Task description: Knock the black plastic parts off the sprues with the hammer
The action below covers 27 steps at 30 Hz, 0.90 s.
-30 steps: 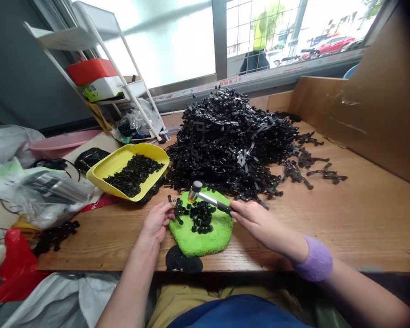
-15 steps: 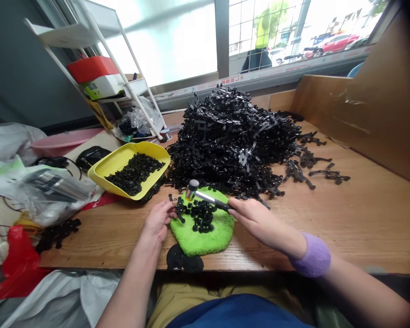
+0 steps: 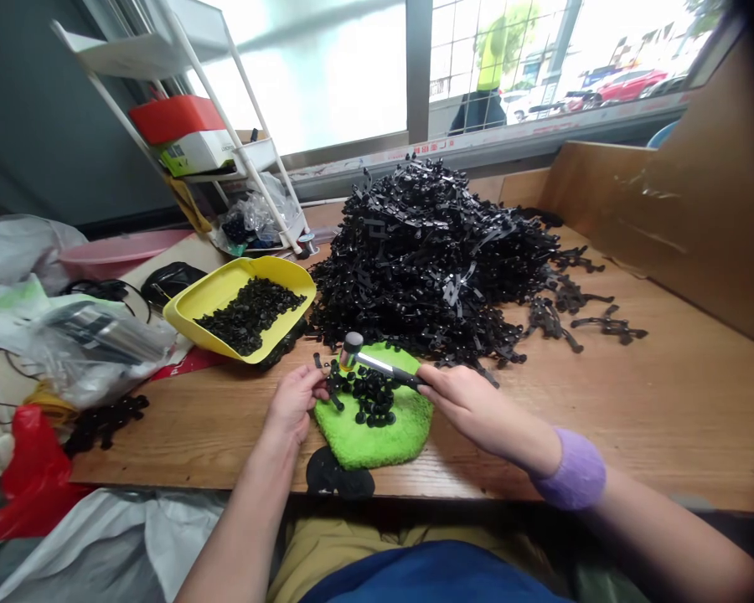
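Note:
My right hand (image 3: 468, 410) is shut on the black grip of a small hammer (image 3: 383, 368), whose steel shaft reaches left. The hammer's silver head, with a dark tip, hangs over the near the top edge of a green microfibre pad (image 3: 395, 440). My left hand (image 3: 292, 402) pinches a small black plastic part (image 3: 333, 389) at the pad's left edge. Several black plastic pieces (image 3: 370, 398) lie heaped on the pad. Behind it rises a large pile of black plastic runners (image 3: 427, 260).
A yellow dustpan-shaped tray (image 3: 210, 289) holding small black pieces stands left on the wooden table (image 3: 634, 402). Plastic bags and a white shelf unit (image 3: 106, 59) crowd the left. A cardboard wall (image 3: 697, 193) stands right.
The hammer head has shifted slightly left over the pad, closer to my left hand. The whole view has drifted a little, and the hands keep the same holds.

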{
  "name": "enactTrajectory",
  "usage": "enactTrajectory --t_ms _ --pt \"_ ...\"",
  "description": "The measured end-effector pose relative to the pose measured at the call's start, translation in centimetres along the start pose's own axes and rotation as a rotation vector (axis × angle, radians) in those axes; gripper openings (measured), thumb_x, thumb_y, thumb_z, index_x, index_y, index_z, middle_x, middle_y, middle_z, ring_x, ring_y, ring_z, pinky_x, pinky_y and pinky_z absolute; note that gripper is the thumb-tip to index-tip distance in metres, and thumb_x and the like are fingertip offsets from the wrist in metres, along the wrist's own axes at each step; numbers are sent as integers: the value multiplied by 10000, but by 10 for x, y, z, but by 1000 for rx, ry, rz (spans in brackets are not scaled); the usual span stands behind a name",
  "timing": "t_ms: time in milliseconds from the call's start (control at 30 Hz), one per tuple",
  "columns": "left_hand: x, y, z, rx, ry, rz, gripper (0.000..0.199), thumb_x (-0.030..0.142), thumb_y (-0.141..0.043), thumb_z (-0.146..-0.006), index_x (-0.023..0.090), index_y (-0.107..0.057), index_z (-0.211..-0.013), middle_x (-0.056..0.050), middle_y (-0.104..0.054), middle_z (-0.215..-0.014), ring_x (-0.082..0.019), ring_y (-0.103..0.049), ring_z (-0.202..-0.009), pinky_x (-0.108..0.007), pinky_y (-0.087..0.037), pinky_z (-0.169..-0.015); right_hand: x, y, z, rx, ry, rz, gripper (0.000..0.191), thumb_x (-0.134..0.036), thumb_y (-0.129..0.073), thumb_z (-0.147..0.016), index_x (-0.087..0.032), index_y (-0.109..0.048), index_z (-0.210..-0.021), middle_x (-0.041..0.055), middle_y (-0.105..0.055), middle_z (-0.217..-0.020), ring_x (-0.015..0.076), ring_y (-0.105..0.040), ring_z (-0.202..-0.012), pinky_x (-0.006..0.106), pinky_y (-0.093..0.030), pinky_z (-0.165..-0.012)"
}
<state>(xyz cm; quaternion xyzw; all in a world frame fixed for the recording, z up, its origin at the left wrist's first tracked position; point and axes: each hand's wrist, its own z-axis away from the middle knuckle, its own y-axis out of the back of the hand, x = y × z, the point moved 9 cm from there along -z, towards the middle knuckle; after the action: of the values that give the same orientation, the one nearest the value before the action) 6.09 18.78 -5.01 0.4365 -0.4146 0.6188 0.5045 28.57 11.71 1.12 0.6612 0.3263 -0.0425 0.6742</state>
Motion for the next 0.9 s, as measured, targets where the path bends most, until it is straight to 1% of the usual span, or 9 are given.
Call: enactTrajectory --t_ms 133,267,400,500,533,633,667,767,900 --pt "2 -1 2 27 -15 -4 163 172 -690 -558 128 -535 -585 26 -535 -491 -34 -412 -367 -139 -162 -323 -8 1 -2 46 28 151 247 -315 -282 -957 -178 -441 -828 21 -532 -671 119 -450 -551 248 -259 -545" --pt "3 0 3 49 -14 -5 164 162 -677 -574 136 -517 -545 26 -516 -453 -42 -403 -356 -144 -174 -323 -13 -2 -5 0 24 321 220 -274 -297 -937 -183 -448 -806 11 -493 -583 120 -387 -460 267 -174 -491" --pt "3 1 2 64 -6 -2 171 154 -680 -553 136 -511 -533 28 -511 -446 -41 -398 -354 -139 -176 -324 -17 5 -8 50 37 246 264 -304 -253 -959 -176 -451 -841 20 -527 -635 119 -416 -482 258 -199 -494" --pt "2 1 1 68 -7 -2 157 163 -676 -546 131 -523 -550 30 -515 -457 -37 -397 -354 -134 -193 -327 -14 1 -10 -8 23 272 250 -300 -299 -941 -179 -471 -808 24 -528 -622 121 -407 -470 263 -191 -493" --pt "2 1 1 67 -7 -3 160 167 -677 -544 130 -521 -551 30 -516 -459 -37 -398 -354 -133 -203 -329 -13 1 -11 -9 19 275 247 -299 -305 -939 -180 -472 -802 25 -528 -620 122 -405 -469 264 -189 -493" --pt "1 1 0 66 -7 -6 163 166 -682 -529 125 -527 -559 24 -532 -474 -37 -409 -361 -132 -241 -340 -13 7 -12 59 22 210 268 -291 -251 -960 -176 -449 -820 25 -533 -643 117 -417 -482 258 -213 -498" --pt "1 1 -1 66 -9 -6 159 164 -682 -527 123 -534 -565 22 -537 -479 -36 -411 -363 -132 -246 -342 -13 7 -12 61 22 205 265 -284 -250 -960 -177 -443 -814 23 -530 -639 114 -416 -479 257 -212 -496" --pt "1 0 -1 70 -20 -6 158 162 -683 -531 125 -533 -569 27 -533 -480 -33 -405 -366 -129 -240 -340 -11 2 -11 24 24 265 229 -274 -302 -943 -181 -442 -787 19 -523 -623 110 -403 -460 261 -186 -482" --pt "3 1 0 87 -25 -20 166 160 -673 -545 135 -509 -556 29 -533 -483 -33 -395 -361 -131 -227 -330 -11 5 -9 69 8 239 242 -281 -270 -954 -174 -445 -825 22 -535 -636 100 -400 -448 267 -185 -477"
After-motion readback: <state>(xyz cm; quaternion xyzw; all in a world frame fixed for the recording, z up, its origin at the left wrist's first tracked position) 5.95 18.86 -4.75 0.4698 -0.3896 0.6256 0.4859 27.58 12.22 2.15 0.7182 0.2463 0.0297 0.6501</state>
